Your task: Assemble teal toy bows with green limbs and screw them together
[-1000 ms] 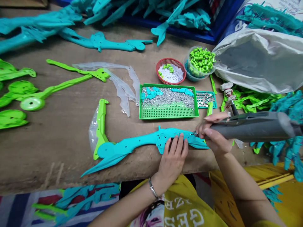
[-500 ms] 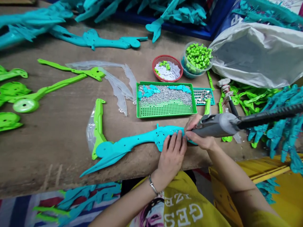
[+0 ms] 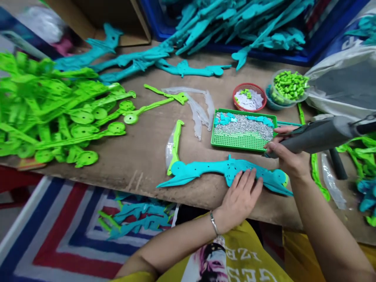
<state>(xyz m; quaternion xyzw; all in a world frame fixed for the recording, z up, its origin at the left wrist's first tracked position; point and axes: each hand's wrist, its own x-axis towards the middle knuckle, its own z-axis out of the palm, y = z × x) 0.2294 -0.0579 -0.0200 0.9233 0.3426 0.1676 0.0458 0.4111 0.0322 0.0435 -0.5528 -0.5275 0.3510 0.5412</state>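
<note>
A long turquoise plastic piece (image 3: pixel 202 168), shaped like a toy bow half, lies along the front of the workbench. My left hand (image 3: pixel 242 194) rests on it just right of its round hub, fingers stretched flat. In my right hand (image 3: pixel 289 156) is a grey electric screwdriver (image 3: pixel 320 133), wrapped by the fingers and held above the right end of the piece. The screwdriver's tip points left and is apart from the plastic. Touching the piece's left end is a lime green arm (image 3: pixel 176 143) with a clear blade (image 3: pixel 169 150) beside it.
A green tray (image 3: pixel 237 141) of small screws stands behind the piece, near a red basket (image 3: pixel 249 108) and a tub of green caps (image 3: pixel 290 84). Lime green parts (image 3: pixel 67 113) pile up at left. A blue crate (image 3: pixel 293 58) holds turquoise parts. A hammer handle (image 3: pixel 337 164) lies right.
The view has swung left, showing the green pile. My right hand has lifted the screwdriver off the turquoise piece, uncovering its right end. My left hand stays on the piece.
</note>
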